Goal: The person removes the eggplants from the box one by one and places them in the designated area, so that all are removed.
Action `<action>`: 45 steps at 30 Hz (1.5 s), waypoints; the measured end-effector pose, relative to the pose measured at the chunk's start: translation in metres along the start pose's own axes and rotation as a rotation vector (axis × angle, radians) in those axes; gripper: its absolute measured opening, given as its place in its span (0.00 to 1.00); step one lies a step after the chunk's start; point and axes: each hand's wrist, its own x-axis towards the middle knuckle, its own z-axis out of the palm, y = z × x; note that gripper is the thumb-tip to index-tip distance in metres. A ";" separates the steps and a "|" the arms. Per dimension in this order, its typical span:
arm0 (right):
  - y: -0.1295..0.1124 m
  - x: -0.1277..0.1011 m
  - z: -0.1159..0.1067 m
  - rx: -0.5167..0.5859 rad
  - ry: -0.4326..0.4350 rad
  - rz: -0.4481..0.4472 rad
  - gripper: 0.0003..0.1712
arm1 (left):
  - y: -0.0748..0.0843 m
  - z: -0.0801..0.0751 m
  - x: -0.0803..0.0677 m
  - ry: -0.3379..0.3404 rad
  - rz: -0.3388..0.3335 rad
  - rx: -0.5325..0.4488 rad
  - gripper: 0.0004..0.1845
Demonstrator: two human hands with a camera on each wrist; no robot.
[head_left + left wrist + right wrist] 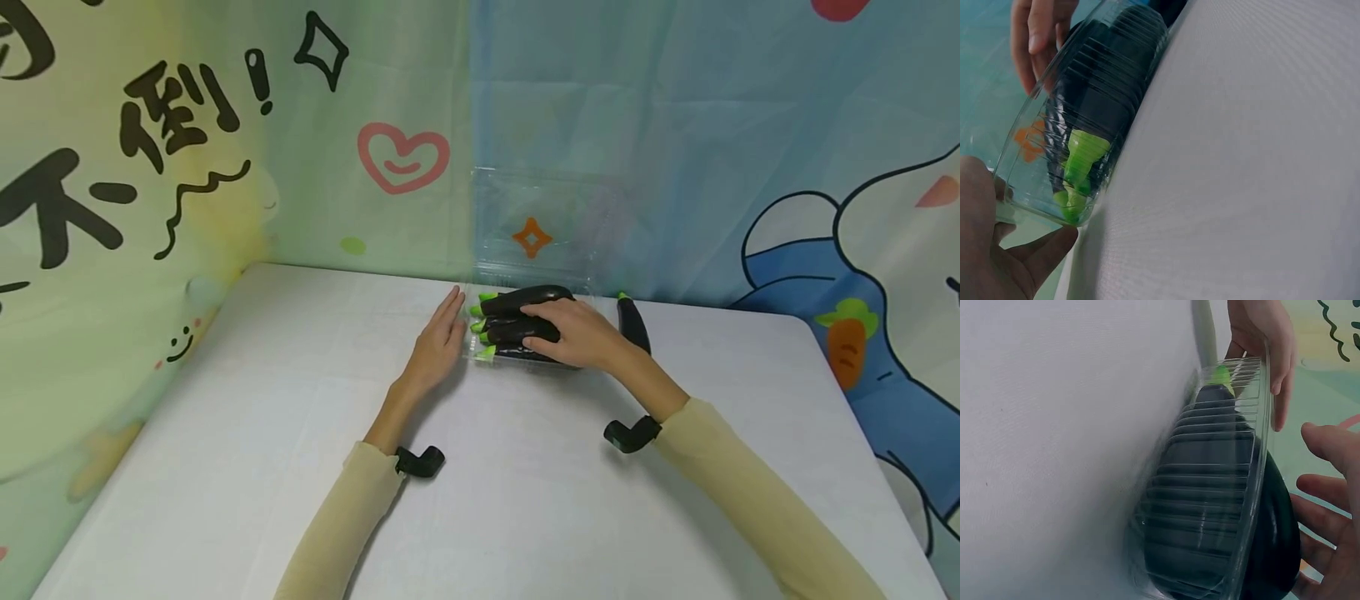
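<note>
Eggplants in clear tray [480, 354] under right-hand fingers [542, 310]: about four. One loose eggplant [633, 323] behind right hand. One tray.

Both arms reach forward, left hand [438, 346] flat, right hand [577, 333] loosely spread.
</note>
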 end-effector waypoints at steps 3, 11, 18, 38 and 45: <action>0.000 0.002 0.001 -0.008 -0.003 0.006 0.33 | 0.000 0.000 0.000 0.002 -0.002 0.001 0.26; 0.000 0.008 0.003 -0.037 0.002 0.021 0.33 | 0.001 0.000 -0.001 0.008 -0.002 0.011 0.26; 0.003 0.014 0.005 -0.032 -0.021 0.037 0.32 | 0.001 0.000 0.000 0.011 -0.001 -0.005 0.26; 0.007 0.015 0.013 -0.066 -0.016 0.004 0.26 | 0.001 0.001 0.000 0.009 0.017 0.002 0.26; 0.005 0.013 0.012 -0.053 -0.006 0.005 0.25 | 0.000 0.001 -0.001 0.006 0.009 0.016 0.26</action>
